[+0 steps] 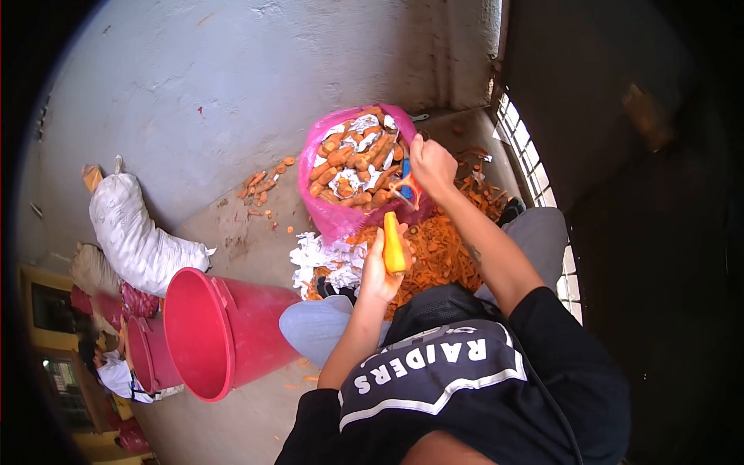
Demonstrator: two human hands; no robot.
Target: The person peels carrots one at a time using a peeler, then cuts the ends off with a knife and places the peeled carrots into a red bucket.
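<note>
My left hand (381,267) is wrapped round a carrot (394,246), its upper side peeled to bright yellow-orange. Above it, my right hand (432,164) is closed on a peeler (404,186) with orange and blue parts, its blade end apart from the carrot. Just beyond both hands stands an open pink plastic bag (316,186), full of unpeeled carrots (361,159) mixed with crumpled white paper. Beneath my hands, a heap of orange peelings (442,256) covers the floor between my legs.
White paper scraps (329,258) lie left of the peelings. Carrot pieces (260,184) are scattered by the wall. Two red bins (260,329) (147,349) and a stuffed white sack (143,229) stand at left. A person (118,372) is behind the bins. A barred opening (535,159) runs along the right.
</note>
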